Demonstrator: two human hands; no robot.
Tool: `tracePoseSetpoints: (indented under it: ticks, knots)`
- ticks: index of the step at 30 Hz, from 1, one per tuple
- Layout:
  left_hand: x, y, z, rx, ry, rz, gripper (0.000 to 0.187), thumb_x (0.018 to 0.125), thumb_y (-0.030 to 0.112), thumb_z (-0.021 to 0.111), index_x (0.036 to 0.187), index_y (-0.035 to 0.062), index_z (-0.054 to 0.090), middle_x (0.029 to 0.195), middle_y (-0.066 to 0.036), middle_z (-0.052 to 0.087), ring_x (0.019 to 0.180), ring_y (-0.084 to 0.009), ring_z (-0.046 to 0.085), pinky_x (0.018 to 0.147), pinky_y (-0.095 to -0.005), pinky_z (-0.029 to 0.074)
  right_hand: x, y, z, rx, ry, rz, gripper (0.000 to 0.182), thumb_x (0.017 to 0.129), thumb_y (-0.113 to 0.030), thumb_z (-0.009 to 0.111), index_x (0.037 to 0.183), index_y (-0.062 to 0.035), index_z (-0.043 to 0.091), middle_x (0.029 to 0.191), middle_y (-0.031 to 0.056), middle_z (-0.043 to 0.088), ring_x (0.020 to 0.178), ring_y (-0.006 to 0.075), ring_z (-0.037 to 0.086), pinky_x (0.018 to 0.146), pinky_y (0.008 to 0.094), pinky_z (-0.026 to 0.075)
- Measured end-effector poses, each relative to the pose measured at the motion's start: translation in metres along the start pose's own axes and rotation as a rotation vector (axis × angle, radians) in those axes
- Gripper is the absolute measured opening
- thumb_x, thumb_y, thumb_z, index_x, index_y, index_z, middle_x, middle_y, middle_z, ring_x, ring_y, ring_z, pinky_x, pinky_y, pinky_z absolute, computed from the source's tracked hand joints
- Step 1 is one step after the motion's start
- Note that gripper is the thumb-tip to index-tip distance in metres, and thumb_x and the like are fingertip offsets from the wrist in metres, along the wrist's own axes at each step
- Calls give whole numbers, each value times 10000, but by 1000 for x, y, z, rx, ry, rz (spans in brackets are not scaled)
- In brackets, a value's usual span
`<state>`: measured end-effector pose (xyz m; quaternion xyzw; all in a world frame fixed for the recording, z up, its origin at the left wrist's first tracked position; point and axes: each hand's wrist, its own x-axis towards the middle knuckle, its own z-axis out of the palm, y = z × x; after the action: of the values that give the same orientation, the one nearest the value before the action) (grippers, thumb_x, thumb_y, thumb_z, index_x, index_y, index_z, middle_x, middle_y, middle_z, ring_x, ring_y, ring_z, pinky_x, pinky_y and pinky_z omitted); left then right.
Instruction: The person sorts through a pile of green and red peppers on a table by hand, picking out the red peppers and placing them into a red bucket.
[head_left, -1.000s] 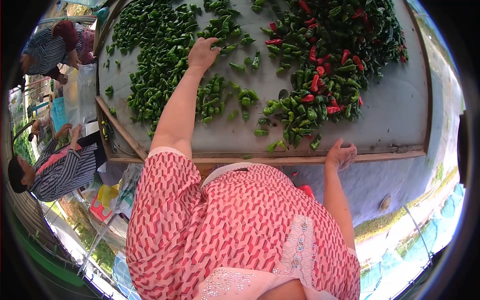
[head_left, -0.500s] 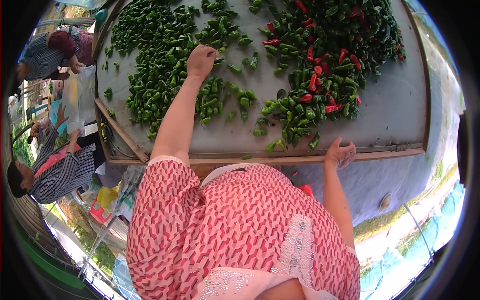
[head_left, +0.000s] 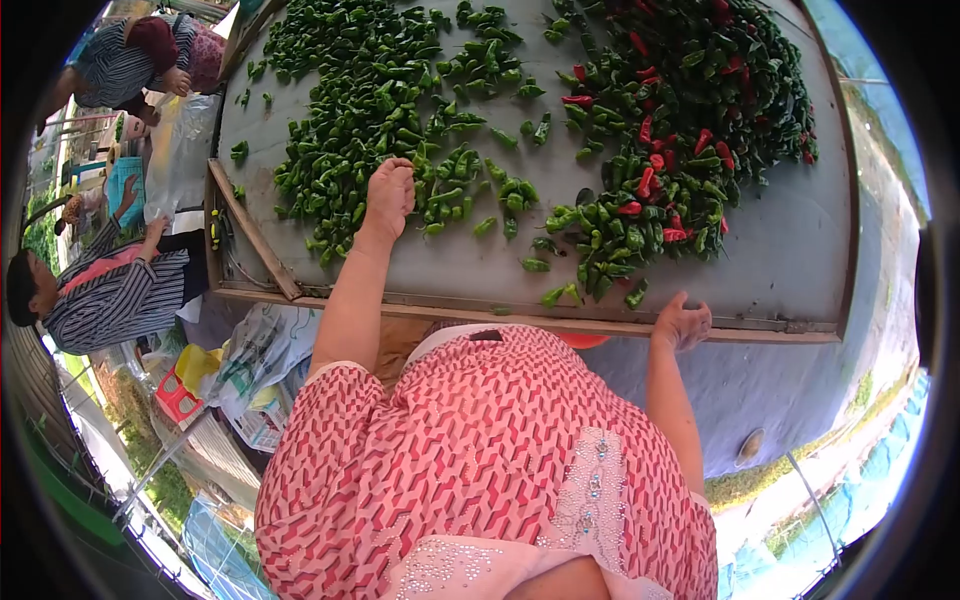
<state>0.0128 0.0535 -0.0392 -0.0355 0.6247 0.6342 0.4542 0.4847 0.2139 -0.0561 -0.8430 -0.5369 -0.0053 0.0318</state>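
Green peppers [head_left: 365, 110] lie in a broad spread on the left of the grey tabletop [head_left: 400, 272]. My left hand [head_left: 388, 195] is closed over their near edge, fingers curled inward; whatever they hold is hidden. Beside it are a few loose green peppers [head_left: 512, 190]. On the right rises a larger pile of green peppers [head_left: 610, 240] with red peppers [head_left: 647, 180] mixed in. My right hand [head_left: 683, 322] rests at the table's wooden front rim [head_left: 560, 326], fingers loosely bent and apart, holding nothing visible.
A loose wooden strip [head_left: 250, 230] lies slanted at the table's left corner. Two people in striped clothes [head_left: 125, 290] are at the left, near a clear plastic bag [head_left: 178, 150]. Plastic bags [head_left: 265, 360] and a red basket [head_left: 177, 398] stand below left.
My left hand has drawn back toward me from among the peppers, still closed. My right hand stays at the rim. The whole view has shifted slightly.
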Motion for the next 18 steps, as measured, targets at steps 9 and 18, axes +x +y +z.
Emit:
tracePoseSetpoints:
  ticks: [9, 18]
  knots:
    - [-59, -23, -17, -7, 14, -49, 62, 918, 140, 587, 969, 118, 560, 685, 5, 572, 476, -90, 499, 394, -222, 355, -4, -1, -7, 2, 10, 26, 504, 802, -413, 625, 1178, -83, 566, 1264, 112, 556, 1207, 320, 473, 987, 457, 405]
    - [-129, -56, -21, -23, -191, -73, 117, 840, 112, 703, 942, 68, 665, 758, -4, 639, 600, -98, 589, 488, -243, 441, 9, 15, 12, -55, -10, -79, 496, 830, -439, 612, 1148, -58, 605, 1189, 138, 615, 1163, 297, 536, 1009, 426, 374]
